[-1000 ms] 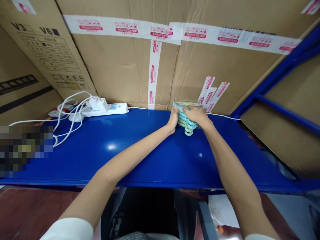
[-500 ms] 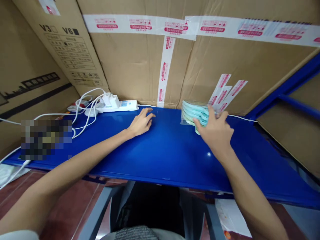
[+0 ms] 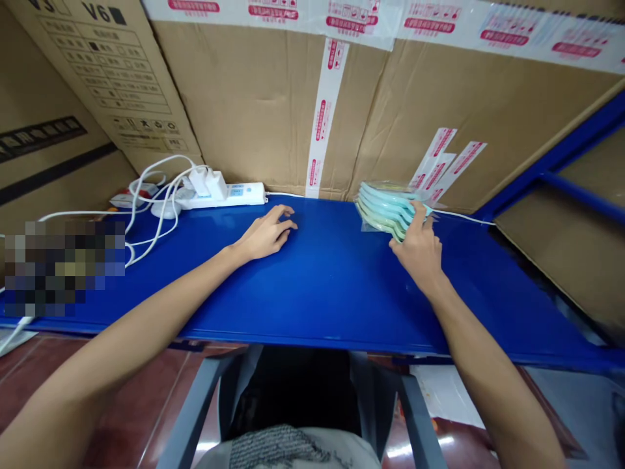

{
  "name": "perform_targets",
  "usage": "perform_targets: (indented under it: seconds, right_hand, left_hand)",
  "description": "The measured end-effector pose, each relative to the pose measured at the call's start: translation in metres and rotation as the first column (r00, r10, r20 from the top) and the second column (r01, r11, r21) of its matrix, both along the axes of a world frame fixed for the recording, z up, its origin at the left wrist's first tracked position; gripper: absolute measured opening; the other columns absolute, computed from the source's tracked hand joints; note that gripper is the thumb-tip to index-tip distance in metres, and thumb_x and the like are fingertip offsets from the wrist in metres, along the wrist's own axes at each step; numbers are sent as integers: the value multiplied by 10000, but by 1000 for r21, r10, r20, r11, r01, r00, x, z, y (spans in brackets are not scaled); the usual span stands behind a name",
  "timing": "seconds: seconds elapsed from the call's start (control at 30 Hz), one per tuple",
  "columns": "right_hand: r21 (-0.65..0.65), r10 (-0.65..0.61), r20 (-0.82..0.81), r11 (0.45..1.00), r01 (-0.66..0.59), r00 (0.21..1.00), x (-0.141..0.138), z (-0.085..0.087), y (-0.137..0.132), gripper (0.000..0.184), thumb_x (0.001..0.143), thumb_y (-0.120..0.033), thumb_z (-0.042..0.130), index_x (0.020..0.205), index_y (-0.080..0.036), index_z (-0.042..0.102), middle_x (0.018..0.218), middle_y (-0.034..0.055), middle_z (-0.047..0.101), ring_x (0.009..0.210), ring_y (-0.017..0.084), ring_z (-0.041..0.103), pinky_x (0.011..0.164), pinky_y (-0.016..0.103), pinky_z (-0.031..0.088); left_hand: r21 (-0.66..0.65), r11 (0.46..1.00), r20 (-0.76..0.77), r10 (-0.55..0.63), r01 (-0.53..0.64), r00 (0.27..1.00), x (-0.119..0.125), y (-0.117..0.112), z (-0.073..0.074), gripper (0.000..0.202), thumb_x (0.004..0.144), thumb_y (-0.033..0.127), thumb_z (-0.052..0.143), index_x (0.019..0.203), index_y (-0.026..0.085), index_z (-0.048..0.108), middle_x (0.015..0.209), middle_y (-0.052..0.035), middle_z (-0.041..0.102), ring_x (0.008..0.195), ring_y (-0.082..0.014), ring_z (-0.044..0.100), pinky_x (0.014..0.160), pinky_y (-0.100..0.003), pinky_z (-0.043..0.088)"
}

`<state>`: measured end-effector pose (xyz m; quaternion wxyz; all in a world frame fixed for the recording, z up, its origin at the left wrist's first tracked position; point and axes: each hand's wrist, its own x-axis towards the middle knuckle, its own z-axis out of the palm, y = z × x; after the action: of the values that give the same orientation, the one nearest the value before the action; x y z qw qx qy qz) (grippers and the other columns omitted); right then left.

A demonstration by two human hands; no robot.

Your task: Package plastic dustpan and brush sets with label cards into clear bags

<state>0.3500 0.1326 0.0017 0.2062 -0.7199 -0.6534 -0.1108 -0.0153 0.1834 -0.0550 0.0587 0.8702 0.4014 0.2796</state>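
Note:
My left hand [image 3: 267, 233] rests on the blue table [image 3: 312, 293], holding nothing, its fingers apart and loosely bent. At the back right lies a stack of pastel blue and green curved plastic pieces [image 3: 383, 207] in clear wrapping. My right hand [image 3: 418, 251] grips its right end, with the thumb at the lower edge and the index finger over the upper one. The other right fingers are partly hidden behind the hand. What kind of pieces these are, I cannot make out.
A white power strip [image 3: 222, 195] with plugs and tangled white cables [image 3: 163, 218] stands at the back left. Cardboard [image 3: 263, 111] walls the table's back and left side. A blue metal frame [image 3: 576, 153] rises at the right. A blurred-out item [image 3: 63, 270] lies at the left.
My right hand now sits at the stack's right end, showing more of the pieces, which look more fanned and tilted. My left hand keeps its pose. The view has shifted slightly.

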Motion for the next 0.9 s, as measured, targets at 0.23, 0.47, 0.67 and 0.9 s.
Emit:
perform_targets:
  seconds: [0.23, 0.47, 0.67, 0.9]
  right_hand:
    - [41, 43, -89, 998, -40, 995, -2, -12, 11, 909, 831, -198, 673, 1638, -198, 254, 1498, 267, 482, 1153, 419, 684, 891, 539, 587]
    - [67, 36, -133, 997, -28, 990, 3, -13, 19, 889, 820, -205, 706, 1617, -198, 311, 1524, 265, 506, 1163, 432, 676, 913, 576, 572]
    - [72, -10, -89, 997, 17, 996, 2, -9, 15, 812, 900, -306, 708, 1608, -213, 322, 1441, 259, 574, 1030, 382, 707, 821, 485, 519]
    - [44, -124, -103, 991, 129, 987, -10, 3, 6, 985, 959, -528, 682, 1681, -138, 137, 1385, 322, 599, 1026, 385, 720, 791, 472, 460]
  left_hand:
    - [30, 999, -80, 17, -14, 997, -3, 1, 1, 319, 999, 224, 485, 1167, 185, 753, 1431, -163, 528, 1321, -311, 587, 1089, -526, 547]
    - [45, 999, -103, 19, -14, 995, -3, 1, -2, 315, 995, 204, 495, 1184, 184, 746, 1414, -159, 535, 1310, -295, 597, 1084, -501, 547]
    - [63, 998, -116, 34, -27, 993, -2, 0, 0, 308, 985, 160, 515, 1204, 185, 730, 1402, -153, 545, 1278, -283, 615, 1061, -489, 564]
    - [91, 996, -128, 23, -11, 992, -1, 3, -2, 298, 997, 134, 520, 1207, 174, 728, 1394, -153, 564, 1279, -266, 624, 1085, -474, 566]
